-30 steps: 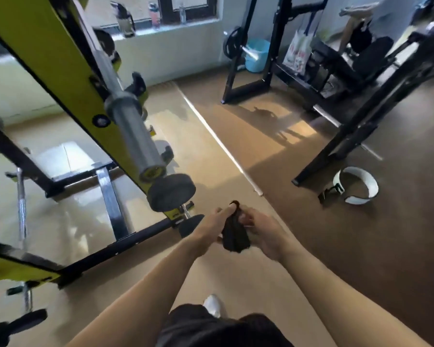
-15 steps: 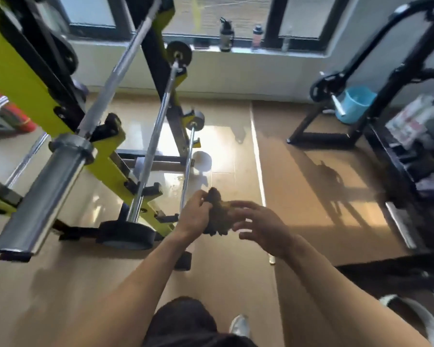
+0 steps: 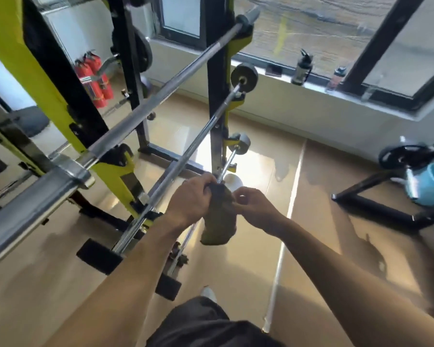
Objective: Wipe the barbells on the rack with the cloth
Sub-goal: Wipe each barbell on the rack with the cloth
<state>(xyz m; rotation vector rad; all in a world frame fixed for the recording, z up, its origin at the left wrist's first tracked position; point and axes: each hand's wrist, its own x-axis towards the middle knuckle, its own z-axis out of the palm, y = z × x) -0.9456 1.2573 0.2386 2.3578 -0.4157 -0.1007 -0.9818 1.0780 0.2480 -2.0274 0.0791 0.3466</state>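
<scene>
While the left hand [image 3: 191, 199] grips the dark cloth [image 3: 219, 221], the right hand [image 3: 254, 209] pinches its edge beside the rack's [image 3: 217, 96] barbells [image 3: 166, 88].

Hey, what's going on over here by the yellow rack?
A person stands at a yellow and black rack that holds several barbells. Both hands are on a dark cloth: the left hand grips its top and the right hand pinches its edge, so it hangs between them. The cloth is in front of the lower barbells, and no bar is being wiped yet. The thick top barbell sits untouched on its hooks.
</scene>
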